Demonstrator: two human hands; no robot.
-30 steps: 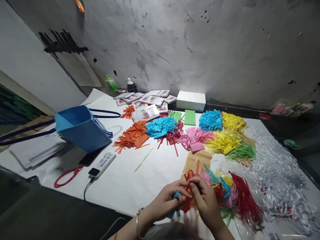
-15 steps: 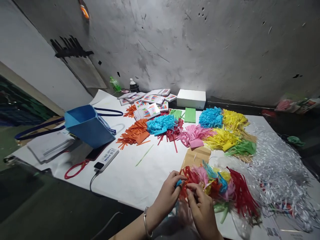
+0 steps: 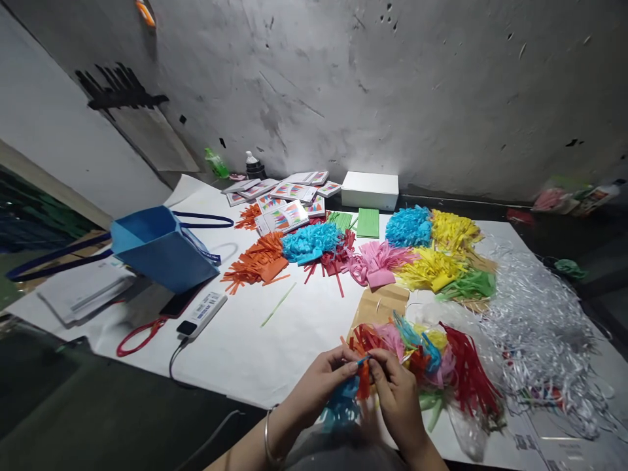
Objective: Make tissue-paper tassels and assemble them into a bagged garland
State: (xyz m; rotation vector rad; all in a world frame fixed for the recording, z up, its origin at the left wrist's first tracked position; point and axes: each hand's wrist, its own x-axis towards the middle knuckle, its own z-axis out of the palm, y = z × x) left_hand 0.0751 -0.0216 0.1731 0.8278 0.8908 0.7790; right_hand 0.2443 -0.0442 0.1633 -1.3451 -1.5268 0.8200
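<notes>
My left hand (image 3: 324, 379) pinches a blue paper tassel (image 3: 343, 398), whose fringe hangs below the fingers. A thin twisted blue end shows between both hands, and the fingertips of my right hand (image 3: 396, 391) are closed on it. Right behind the fingers is a garland of fringed tassels; its orange tassel (image 3: 364, 381), pink tassel (image 3: 391, 339) and dark red tassel (image 3: 473, 369) show, with blue and yellow ones among them. Whether the blue end is wrapped around a string is hidden by the fingers.
Fringed paper bundles lie across the white table, including an orange bundle (image 3: 258, 260), a pink bundle (image 3: 377, 261) and a yellow bundle (image 3: 434, 268). Silvery shredded strips (image 3: 544, 333) cover the right. A blue bag (image 3: 164, 248) and a power bank (image 3: 202, 315) are at left.
The blue tassel now hangs lower beneath my left hand, its twisted end showing between my fingertips. My left hand has shifted slightly left, and the whole view has moved a little.
</notes>
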